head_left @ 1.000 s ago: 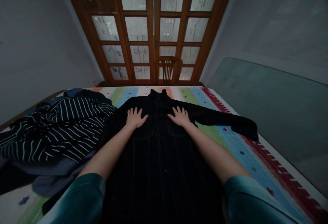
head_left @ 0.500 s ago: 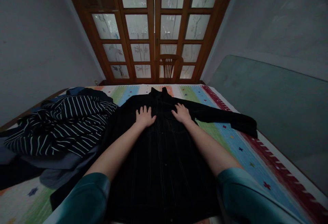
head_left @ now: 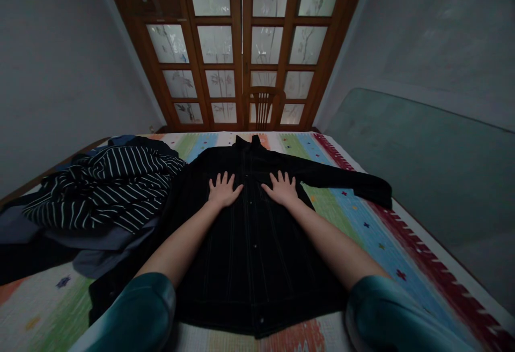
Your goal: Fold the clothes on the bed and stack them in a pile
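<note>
A black button-front jacket [head_left: 251, 266] with pale stitching lies flat, front side up, its collar at the far end. My left hand [head_left: 223, 191] rests on the left chest of the jacket as I see it, fingers spread. On the other side of the button line, my right hand [head_left: 282, 187] presses flat with its fingers apart. One sleeve stretches out to the right; the other runs down on the left, partly hidden by my left arm. Neither hand grips the cloth.
A heap of clothes with a black-and-white striped garment [head_left: 108, 185] lies to the left. Beneath everything spreads a colourful striped cover [head_left: 341, 218]. A wooden chair [head_left: 263, 106] stands at the far end before glazed wooden doors [head_left: 219, 73]. A greenish board [head_left: 422, 164] lines the right wall.
Both hands have slid slightly toward me over the jacket, and my right fingers are more spread. The jacket's bottom hem now shows fully, with the cover visible below it.
</note>
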Demonstrator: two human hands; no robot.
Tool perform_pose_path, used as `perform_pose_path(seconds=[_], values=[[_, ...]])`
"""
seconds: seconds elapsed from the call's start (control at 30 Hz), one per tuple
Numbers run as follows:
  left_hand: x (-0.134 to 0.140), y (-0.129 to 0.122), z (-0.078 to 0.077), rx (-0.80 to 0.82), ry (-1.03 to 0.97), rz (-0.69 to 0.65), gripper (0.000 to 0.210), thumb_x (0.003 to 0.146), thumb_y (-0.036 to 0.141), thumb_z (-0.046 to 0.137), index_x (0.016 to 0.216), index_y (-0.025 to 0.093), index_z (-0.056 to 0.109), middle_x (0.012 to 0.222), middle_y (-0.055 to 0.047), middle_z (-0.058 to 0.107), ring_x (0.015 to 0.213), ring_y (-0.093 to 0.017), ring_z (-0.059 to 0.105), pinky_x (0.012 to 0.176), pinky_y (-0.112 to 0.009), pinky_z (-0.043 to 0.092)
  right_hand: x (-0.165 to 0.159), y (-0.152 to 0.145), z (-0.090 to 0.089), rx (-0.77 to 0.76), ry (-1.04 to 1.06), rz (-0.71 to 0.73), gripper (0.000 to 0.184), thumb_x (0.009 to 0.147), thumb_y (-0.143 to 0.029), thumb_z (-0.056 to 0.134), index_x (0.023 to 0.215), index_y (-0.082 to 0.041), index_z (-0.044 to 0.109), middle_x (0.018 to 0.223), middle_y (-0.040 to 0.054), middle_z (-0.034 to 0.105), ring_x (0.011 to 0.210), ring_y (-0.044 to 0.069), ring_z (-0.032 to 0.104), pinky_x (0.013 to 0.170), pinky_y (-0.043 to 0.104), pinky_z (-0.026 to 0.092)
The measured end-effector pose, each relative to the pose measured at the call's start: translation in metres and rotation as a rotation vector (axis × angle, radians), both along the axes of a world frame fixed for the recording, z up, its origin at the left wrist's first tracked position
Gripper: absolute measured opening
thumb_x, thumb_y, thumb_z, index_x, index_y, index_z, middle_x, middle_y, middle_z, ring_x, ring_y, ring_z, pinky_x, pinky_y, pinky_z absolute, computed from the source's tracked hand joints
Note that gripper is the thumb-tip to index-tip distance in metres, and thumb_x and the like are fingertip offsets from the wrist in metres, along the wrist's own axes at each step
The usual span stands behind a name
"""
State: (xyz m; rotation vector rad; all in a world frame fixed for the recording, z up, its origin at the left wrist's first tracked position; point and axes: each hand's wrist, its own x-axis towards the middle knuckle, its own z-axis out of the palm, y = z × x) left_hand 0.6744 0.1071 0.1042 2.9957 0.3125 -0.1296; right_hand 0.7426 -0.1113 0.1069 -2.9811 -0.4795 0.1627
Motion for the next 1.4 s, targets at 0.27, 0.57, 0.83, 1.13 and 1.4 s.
perform_pose_path(seconds=[0.27,0.57,0.83,1.13,1.4], values=[[-0.014,-0.011,0.008,0.05,-0.055,0.042,0.072,0.091,0.062,0.02,0.15,0.022,0.034,0.159,-0.01,0.025,0.146,-0.033,0.02,0.116,-0.053,0.016,0.003,-0.002,-0.003,0.029,-0.027,0.022,0.075,0.091,-0.068,0.026,0.151,-0.023,0.03,0.159,0.0142,0.02,0.146,0.036,0.014,0.114,0.057,0.01],[-0.027,-0.007,0.004,0.014,-0.055,0.129,0.073,0.091,0.062,0.019,0.151,0.022,0.033,0.16,-0.01,0.023,0.146,-0.035,0.017,0.116,-0.052,0.02,-0.003,-0.003,0.0,0.104,-0.088,0.019,0.059,0.096,-0.054,0.031,0.143,-0.022,0.045,0.153,0.0119,0.035,0.141,0.029,0.028,0.113,0.053,0.017],[-0.024,-0.004,0.0,-0.017,-0.069,0.129,0.075,0.09,0.064,0.02,0.15,0.022,0.034,0.16,-0.01,0.022,0.146,-0.034,0.017,0.116,-0.051,0.019,0.016,-0.042,0.02,0.294,-0.283,-0.263,0.046,0.084,-0.013,0.035,0.119,-0.019,0.066,0.128,0.0117,0.059,0.116,0.028,0.054,0.096,0.038,0.042],[-0.023,-0.003,0.001,-0.036,-0.077,0.112,0.074,0.09,0.062,0.022,0.15,0.02,0.035,0.159,-0.012,0.023,0.146,-0.036,0.018,0.115,-0.053,0.02,0.02,-0.138,0.012,0.081,-0.24,-0.381,0.05,0.084,-0.031,0.049,0.132,-0.021,0.059,0.137,0.0167,0.049,0.11,0.035,0.059,0.088,0.046,0.048],[-0.026,-0.009,0.001,-0.029,-0.128,0.142,0.069,0.091,0.057,0.028,0.147,0.019,0.04,0.158,-0.013,0.027,0.145,-0.036,0.021,0.115,-0.051,0.021,0.046,-0.114,0.028,0.383,-0.666,-0.27,0.036,0.081,-0.019,0.047,0.104,-0.007,0.071,0.14,0.02,0.047,0.127,0.033,0.045,0.107,0.046,0.037]])
